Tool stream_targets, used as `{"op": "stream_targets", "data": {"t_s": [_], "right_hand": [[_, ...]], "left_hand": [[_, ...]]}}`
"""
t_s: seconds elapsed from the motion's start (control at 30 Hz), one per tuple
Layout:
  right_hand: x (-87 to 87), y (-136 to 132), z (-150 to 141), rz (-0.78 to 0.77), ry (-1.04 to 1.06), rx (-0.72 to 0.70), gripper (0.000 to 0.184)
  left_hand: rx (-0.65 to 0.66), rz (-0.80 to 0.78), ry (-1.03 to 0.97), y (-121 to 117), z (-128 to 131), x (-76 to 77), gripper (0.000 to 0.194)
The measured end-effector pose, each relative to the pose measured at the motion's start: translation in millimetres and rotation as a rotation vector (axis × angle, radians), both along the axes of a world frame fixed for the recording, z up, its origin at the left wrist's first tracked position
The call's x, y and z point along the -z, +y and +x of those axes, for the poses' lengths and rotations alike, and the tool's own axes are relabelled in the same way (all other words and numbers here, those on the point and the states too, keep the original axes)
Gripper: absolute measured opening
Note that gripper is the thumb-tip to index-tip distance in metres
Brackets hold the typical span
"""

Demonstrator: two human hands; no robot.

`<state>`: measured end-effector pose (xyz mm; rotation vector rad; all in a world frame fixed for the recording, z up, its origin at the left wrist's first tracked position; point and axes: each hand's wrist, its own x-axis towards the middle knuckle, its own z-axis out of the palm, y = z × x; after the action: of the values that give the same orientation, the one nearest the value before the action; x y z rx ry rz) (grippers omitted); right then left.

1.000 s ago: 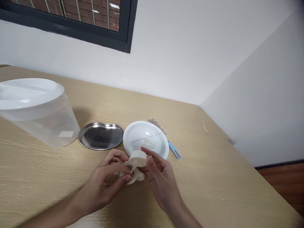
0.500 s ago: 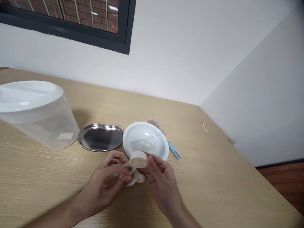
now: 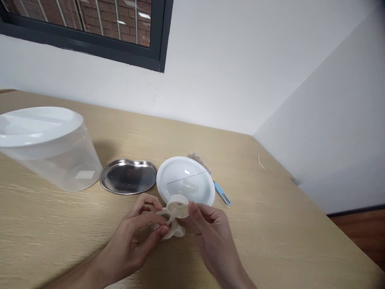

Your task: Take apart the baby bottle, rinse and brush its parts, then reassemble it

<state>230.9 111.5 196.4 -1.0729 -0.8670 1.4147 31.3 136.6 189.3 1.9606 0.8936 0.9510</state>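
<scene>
Near the table's front, my left hand [image 3: 132, 233] is closed, thumb and fingers pinching a translucent plastic bottle handle [image 3: 178, 230] with curved arms. My right hand [image 3: 212, 224] grips a whitish screw ring [image 3: 178, 204] between thumb and fingers, just above and against the handle piece. The ring is tilted, its opening partly facing me. A narrow clear stem runs between the ring and my left fingertips; whether the parts are joined I cannot tell. Right behind my hands lies a white oval plate [image 3: 164, 172] with a thin rod [image 3: 185, 178] and a small clear cap-like piece [image 3: 190, 186] on it.
Left of the plate lies a kidney-shaped steel tray [image 3: 129, 178]. A clear plastic bucket with a white lid [image 3: 39, 126] stands at far left. Behind the plate rests a bristle brush with a blue handle [image 3: 221, 193]. A thin pale strip [image 3: 260, 161] lies to the right.
My right hand has tipped the ring so more of its opening faces me, and has shifted slightly right. My left hand keeps its pinch. The whole view has moved slightly.
</scene>
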Motion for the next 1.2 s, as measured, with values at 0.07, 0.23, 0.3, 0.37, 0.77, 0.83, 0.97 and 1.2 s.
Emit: {"op": "stream_targets", "data": {"t_s": [0.07,0.23,0.3,0.37,0.77,0.83,0.97,1.2], "right_hand": [[-2.3,1,-1,-0.011,0.027,-0.001,0.035],[-8.9,3,-5,-0.039,0.123,-0.005,0.040],[-9.8,4,-5,-0.062,0.172,-0.020,0.041],[-9.4,4,-4,-0.090,0.212,-0.034,0.041],[-6.7,10,0,-0.165,0.299,0.005,0.047],[-6.7,10,0,-0.152,0.270,0.007,0.049],[-8.0,10,3,-0.110,0.243,0.010,0.047],[-14.0,17,20,-0.056,0.240,0.157,0.043]], "left_hand": [[-0.002,0.005,0.000,-1,0,0.5,0.017],[-0.015,0.016,0.007,-2,-1,1.7,0.018],[-0.020,0.021,0.012,-1,-1,2.5,0.019],[-0.022,0.026,0.020,0,0,3.5,0.019],[-0.022,0.065,0.027,0,1,0.4,0.020],[-0.037,0.050,0.039,1,0,2.8,0.021],[-0.017,0.017,0.035,3,-2,7.0,0.023],[-0.050,0.063,-0.006,3,0,9.4,0.020]]}}
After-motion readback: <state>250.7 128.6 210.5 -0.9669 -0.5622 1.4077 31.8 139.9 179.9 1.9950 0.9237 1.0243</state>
